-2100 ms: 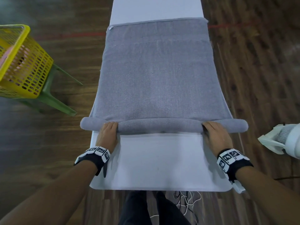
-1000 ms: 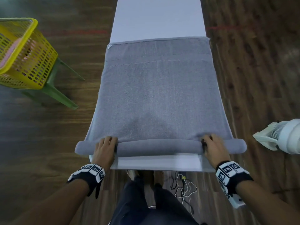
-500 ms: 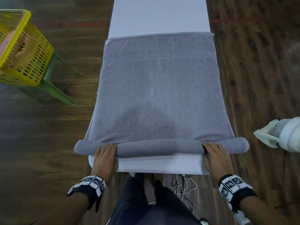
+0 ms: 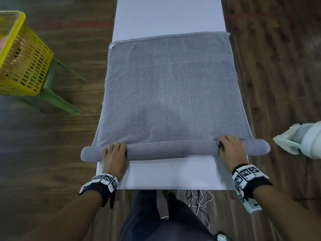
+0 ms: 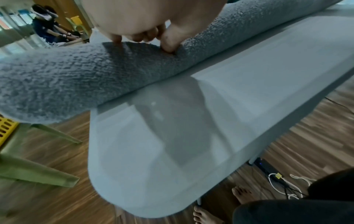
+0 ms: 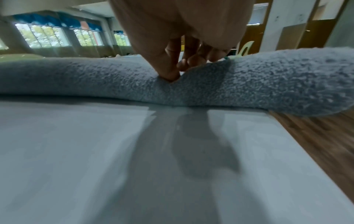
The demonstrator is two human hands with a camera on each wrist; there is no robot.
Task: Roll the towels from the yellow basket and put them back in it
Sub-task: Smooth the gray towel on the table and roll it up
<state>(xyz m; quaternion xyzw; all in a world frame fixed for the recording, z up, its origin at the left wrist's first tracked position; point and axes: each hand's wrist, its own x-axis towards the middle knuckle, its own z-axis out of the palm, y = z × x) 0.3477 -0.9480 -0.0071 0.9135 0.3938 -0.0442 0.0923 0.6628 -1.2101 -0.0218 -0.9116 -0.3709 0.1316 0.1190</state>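
Note:
A grey towel lies flat along the white table, with its near end wound into a roll that sticks out past both table sides. My left hand grips the roll near its left end, fingers curled over the top and thumb dug into the front. On the right end my right hand holds it the same way. The yellow basket stands far left on a green stool, something pink inside.
A white fan stands on the floor just right of the roll's right end. Cables lie on the wooden floor under the table's near edge, by my legs. A strip of bare table shows in front of the roll and beyond the towel's far hem.
Both hands have stayed on the roll. It now lies nearer the table's front edge than two seconds ago and looks slightly thicker.

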